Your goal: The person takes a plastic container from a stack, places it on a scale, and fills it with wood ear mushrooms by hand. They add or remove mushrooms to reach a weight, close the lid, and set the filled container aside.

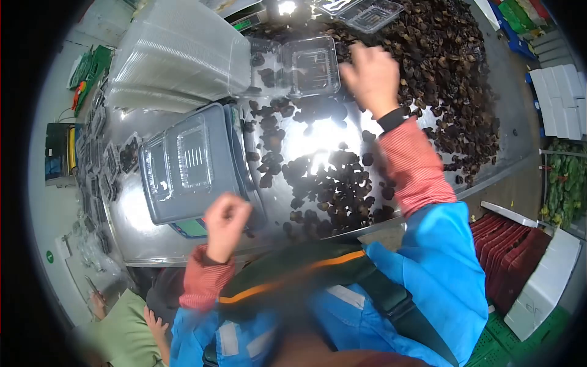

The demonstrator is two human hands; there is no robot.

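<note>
My right hand [373, 79], slightly blurred, is over the far part of the metal table with thumb and fingers apart, beside the right edge of an opened clear plastic clamshell box [315, 66]. Dark, wood-ear-like mushroom pieces [449, 79] lie heaped beyond and to the right of it. My left hand [226, 223] is curled into a loose fist near the front corner of a grey plastic tub [229, 131], and nothing shows in it. Another opened clear clamshell box [195, 153] lies on the tub. Looser mushroom pieces [342, 196] are scattered between my hands.
A tall stack of nested clear boxes [177, 55] stands at the far left. Filled boxes [128, 153] line the table's left side. At lower left is another person [125, 324] in green. Red folded crates [507, 244] and a white foam box [544, 284] are at right.
</note>
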